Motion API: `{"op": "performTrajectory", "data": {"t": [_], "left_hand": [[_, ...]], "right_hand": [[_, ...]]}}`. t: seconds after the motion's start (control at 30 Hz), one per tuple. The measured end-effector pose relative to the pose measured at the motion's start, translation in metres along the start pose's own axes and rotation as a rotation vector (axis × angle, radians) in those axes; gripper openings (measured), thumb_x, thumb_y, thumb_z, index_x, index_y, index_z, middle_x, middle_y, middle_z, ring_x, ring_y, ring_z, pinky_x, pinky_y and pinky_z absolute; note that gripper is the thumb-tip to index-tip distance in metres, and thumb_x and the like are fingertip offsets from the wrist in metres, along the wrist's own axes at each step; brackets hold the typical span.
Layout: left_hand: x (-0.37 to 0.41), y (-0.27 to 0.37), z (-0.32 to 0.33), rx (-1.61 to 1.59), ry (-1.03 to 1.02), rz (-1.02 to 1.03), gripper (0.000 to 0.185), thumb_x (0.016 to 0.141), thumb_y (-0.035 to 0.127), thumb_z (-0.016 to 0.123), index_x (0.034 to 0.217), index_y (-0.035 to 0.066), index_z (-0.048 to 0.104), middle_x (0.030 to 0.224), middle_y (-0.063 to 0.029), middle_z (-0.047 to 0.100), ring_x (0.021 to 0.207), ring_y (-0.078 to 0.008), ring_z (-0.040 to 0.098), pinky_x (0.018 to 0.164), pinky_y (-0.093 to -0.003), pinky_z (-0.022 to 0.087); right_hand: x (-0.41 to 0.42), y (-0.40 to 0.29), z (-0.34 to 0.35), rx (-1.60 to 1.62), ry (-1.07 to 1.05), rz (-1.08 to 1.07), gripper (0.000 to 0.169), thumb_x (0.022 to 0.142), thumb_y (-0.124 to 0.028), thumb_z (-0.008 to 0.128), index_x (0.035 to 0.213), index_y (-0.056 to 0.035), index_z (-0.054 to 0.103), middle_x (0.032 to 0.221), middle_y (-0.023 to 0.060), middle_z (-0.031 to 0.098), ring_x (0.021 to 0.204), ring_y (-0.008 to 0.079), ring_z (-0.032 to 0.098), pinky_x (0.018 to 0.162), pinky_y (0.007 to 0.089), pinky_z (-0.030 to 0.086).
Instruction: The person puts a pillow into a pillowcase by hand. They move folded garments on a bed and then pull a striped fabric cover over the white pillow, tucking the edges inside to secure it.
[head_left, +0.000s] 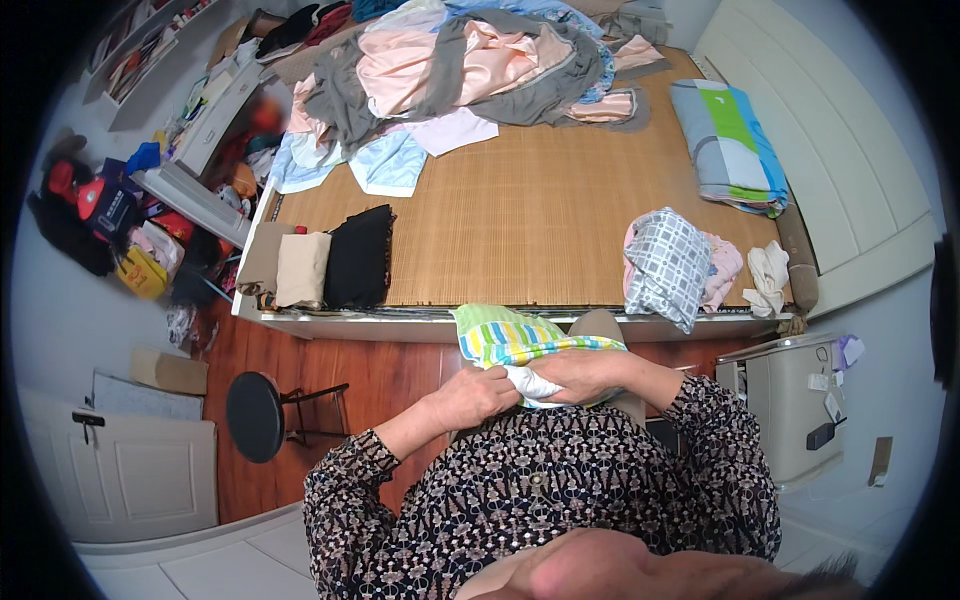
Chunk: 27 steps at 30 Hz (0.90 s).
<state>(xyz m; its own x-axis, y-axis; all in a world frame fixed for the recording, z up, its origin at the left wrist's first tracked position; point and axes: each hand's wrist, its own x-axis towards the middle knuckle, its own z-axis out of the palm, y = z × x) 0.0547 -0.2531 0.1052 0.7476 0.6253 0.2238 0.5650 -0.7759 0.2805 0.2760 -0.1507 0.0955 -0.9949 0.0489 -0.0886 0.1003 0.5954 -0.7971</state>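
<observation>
My left hand grips the edge of a white piece of cloth in front of my waist. My right hand lies on the same bundle, its fingers bent over the white cloth. A green, yellow and blue striped cloth spreads from under both hands towards the bed's edge. Whether the white part belongs to the striped cloth, I cannot tell. On the bed's near edge, a grey-and-white checked folded cloth lies to the right, and folded black and beige cloths lie to the left.
A bamboo mat covers the bed. Heaped grey and pink bedding lies at its far end, a folded quilt at right. A black round stool stands on the wooden floor at left; a beige cabinet stands at right.
</observation>
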Motion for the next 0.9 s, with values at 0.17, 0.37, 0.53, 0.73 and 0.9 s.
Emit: {"op": "performTrajectory", "data": {"t": [0.17, 0.37, 0.53, 0.73, 0.9], "left_hand": [[0.006, 0.008, 0.003, -0.174, 0.083, -0.103, 0.006, 0.076, 0.007, 0.061, 0.081, 0.005, 0.058, 0.075, -0.0098, 0.059, 0.071, -0.027, 0.061, 0.057, -0.0391, 0.051], [0.002, 0.007, 0.013, -0.26, 0.07, -0.119, 0.007, 0.075, 0.005, 0.062, 0.076, 0.005, 0.054, 0.07, -0.0113, 0.057, 0.068, -0.029, 0.062, 0.056, -0.0398, 0.051], [-0.006, 0.004, 0.012, -0.203, 0.048, -0.148, 0.008, 0.075, 0.008, 0.064, 0.076, 0.006, 0.056, 0.068, -0.0097, 0.055, 0.066, -0.0275, 0.06, 0.056, -0.0379, 0.049], [-0.01, 0.005, 0.0, -0.22, 0.091, -0.372, 0.012, 0.088, 0.017, 0.063, 0.085, 0.005, 0.063, 0.078, -0.0135, 0.063, 0.066, -0.0323, 0.063, 0.057, -0.0416, 0.051], [-0.004, 0.007, 0.002, -0.191, 0.256, -0.617, 0.009, 0.086, 0.013, 0.063, 0.087, 0.004, 0.062, 0.08, -0.015, 0.063, 0.071, -0.0368, 0.063, 0.06, -0.0441, 0.052]], "right_hand": [[0.012, 0.007, 0.016, -0.096, -0.013, 0.14, 0.036, 0.085, -0.016, 0.06, 0.117, -0.0013, 0.052, 0.117, 0.0198, 0.06, 0.11, 0.0357, 0.057, 0.092, 0.0436, 0.046], [0.046, 0.013, 0.029, -0.444, -0.19, 0.238, 0.017, 0.077, -0.011, 0.06, 0.09, -0.0018, 0.066, 0.093, 0.0169, 0.069, 0.091, 0.0321, 0.066, 0.078, 0.0435, 0.051], [0.076, 0.027, 0.044, -0.349, 0.01, 0.239, 0.014, 0.079, -0.012, 0.057, 0.084, -0.0027, 0.067, 0.086, 0.0185, 0.068, 0.084, 0.0328, 0.067, 0.074, 0.0425, 0.052], [0.06, 0.011, 0.047, -0.024, 0.1, 0.277, 0.024, 0.081, -0.019, 0.063, 0.097, -0.0017, 0.061, 0.097, 0.0214, 0.066, 0.093, 0.0364, 0.064, 0.08, 0.0454, 0.05], [0.056, 0.027, 0.043, 0.123, 0.004, 0.176, 0.038, 0.084, -0.03, 0.061, 0.106, 0.0003, 0.057, 0.099, 0.0236, 0.065, 0.092, 0.0367, 0.063, 0.082, 0.0456, 0.05]]}}
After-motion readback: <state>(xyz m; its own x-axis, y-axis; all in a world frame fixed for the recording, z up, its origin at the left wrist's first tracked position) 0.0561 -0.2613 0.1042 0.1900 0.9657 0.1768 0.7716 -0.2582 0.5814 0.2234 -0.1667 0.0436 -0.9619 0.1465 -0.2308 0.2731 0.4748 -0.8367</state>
